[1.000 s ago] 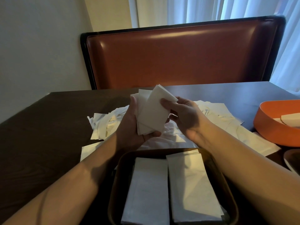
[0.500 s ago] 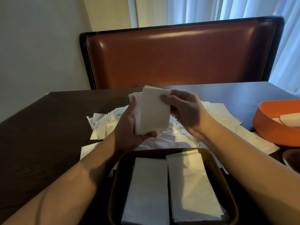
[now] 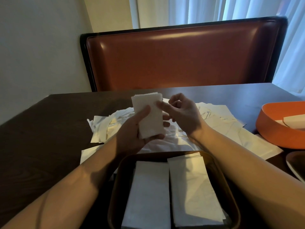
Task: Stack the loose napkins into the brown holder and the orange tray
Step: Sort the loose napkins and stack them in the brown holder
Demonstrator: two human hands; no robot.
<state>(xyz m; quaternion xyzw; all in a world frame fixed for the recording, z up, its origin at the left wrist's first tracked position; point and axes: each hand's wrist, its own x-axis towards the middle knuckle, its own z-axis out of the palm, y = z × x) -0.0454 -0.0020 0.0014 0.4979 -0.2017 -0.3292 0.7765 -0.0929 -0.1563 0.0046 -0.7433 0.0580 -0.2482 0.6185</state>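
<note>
**Squaring the bundle before it drops**

Dark wood table point(image 3: 41, 138), soft crumpled loose napkins point(image 3: 165, 142) strewn across it. Brown holder point(image 3: 118, 187), rounded corners, already carries two flat folded stacks; orange tray point(image 3: 277, 131) sits off right. Left hand point(image 3: 132, 134) grips a small napkin stack point(image 3: 148, 116) upright, thumb across its face. Right hand point(image 3: 183, 113), fingers loosely curled, touches its edge. Best bet: tap those edges flush, then lay it flat.

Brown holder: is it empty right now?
No, the brown holder already has two stacks of napkins lying side by side in it.
</note>
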